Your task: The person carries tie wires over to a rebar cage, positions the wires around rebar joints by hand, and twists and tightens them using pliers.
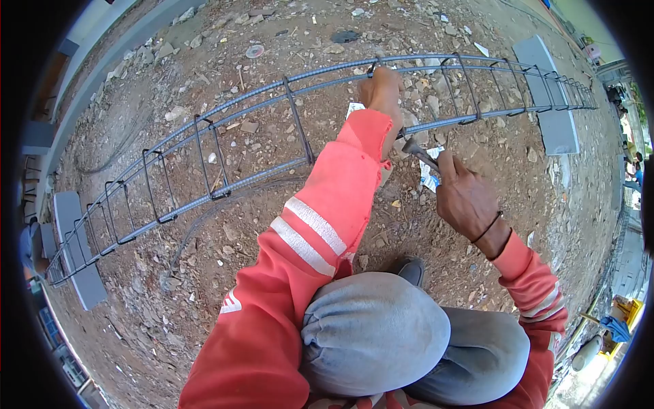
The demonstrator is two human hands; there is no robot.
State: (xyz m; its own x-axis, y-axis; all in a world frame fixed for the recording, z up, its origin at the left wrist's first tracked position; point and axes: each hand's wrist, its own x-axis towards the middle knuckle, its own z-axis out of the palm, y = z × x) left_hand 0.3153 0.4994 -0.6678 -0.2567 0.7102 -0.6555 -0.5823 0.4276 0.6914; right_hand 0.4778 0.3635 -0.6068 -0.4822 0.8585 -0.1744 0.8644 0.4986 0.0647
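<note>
A long rebar cage (238,178) of ribbed steel bars and square stirrups runs across in front of me. My left hand (383,90) reaches over its near bar and is closed at the far bars, beside a dark stirrup; its fingertips are partly hidden. In my closed right hand (470,201) is a metal tool that looks like pincers (421,153). The tool's flared head lies just below the near bar, close to my left wrist. A stirrup (298,119) stands to the left of my left hand, and several more line the cage on both sides.
Grey blocks support the cage at the right (557,129) and left (87,281). Stones and rubble cover the dirt ground (272,225). A printed paper scrap (430,178) lies behind the tool. My bent knees (378,330) are close below. A yellow object (635,315) stands far right.
</note>
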